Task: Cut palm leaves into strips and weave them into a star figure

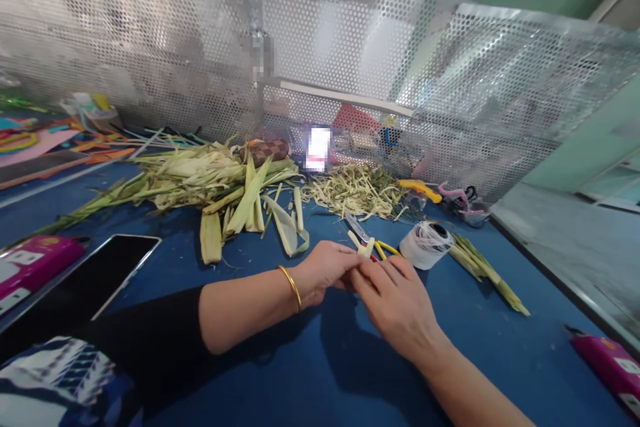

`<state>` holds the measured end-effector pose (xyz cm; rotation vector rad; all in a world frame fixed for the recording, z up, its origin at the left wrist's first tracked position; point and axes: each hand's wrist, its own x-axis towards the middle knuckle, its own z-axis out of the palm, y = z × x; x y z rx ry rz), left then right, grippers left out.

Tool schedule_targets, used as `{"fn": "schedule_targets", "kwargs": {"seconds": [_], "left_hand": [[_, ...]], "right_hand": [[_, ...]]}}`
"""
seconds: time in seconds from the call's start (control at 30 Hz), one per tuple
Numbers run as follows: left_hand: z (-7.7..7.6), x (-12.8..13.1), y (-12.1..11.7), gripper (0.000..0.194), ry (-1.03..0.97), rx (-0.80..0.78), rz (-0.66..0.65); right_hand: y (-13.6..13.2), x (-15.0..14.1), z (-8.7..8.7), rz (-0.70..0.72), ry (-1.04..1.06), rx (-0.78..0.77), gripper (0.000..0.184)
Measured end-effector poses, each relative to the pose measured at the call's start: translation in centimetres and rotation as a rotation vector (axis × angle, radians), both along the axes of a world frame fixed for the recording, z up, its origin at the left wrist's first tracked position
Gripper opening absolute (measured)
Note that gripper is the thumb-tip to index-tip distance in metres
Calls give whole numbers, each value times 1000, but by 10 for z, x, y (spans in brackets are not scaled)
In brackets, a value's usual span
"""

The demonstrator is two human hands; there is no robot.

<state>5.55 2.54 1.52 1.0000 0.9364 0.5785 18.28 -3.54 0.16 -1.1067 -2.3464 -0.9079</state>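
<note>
My left hand (327, 270), with a gold bangle on the wrist, meets my right hand (400, 300) above the blue table. Between their closed fingertips, both pinch a small pale corn husk piece (367, 247), its short ends sticking up. The lower part of the piece is hidden by the fingers. Just behind it lie a pair of scissors (356, 224) and a tool with yellow handles (386, 248), both partly covered by my hands. A spool of white thread (425, 245) stands to the right of them.
A heap of corn husks (200, 177) lies at the back left, and shredded husk strips (357, 190) at the back middle. Husk stalks (493, 273) lie right. A perforated screen (340, 33) borders the back. A dark phone (95, 287) and magenta case (40, 263) lie left.
</note>
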Motion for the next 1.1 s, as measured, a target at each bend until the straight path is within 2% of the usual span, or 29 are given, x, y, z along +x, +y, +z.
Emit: {"fn": "schedule_targets", "kwargs": {"seconds": [0.1,0.2,0.3,0.53,0.7,0.87,1.1], "left_hand": [[3,-2,1,15,-1,-23,-26],[5,-5,5,15,-52,-40,-105],[6,-7,9,15,-105,-7,-165],[9,-7,9,12,-103,84,-105],[15,-7,5,12,-86,88,-65],[13,-5,2,15,-99,79,-38],[11,-3,0,11,-114,38,10]], "right_hand": [[0,1,-3,2,56,43,26],[-2,3,-4,-14,187,50,20],[-3,4,-3,-44,269,45,17],[-6,2,-1,31,225,80,18],[-8,0,3,53,193,62,22],[-9,-3,4,98,139,29,30],[-10,-2,1,168,47,74,25]]}}
